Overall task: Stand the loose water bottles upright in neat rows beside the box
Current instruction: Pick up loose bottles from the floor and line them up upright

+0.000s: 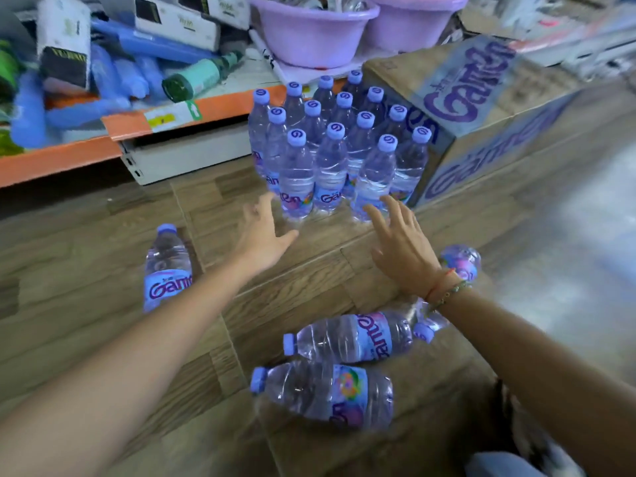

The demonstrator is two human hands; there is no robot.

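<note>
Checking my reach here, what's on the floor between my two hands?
Nothing: the head view shows only bare wooden floor between the left hand and the right hand.

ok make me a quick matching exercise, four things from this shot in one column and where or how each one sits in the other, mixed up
Things
1. cardboard box
2. lilac basin
3. left hand
4. bottle with the flower label

States
A. on the shelf behind the upright bottles
B. lying on its side, nearest the camera
C. open, reaching toward the front row
D. on the floor, right of the upright bottles

Pairs: 1-D, 2-A, 3-C, 4-B
</note>
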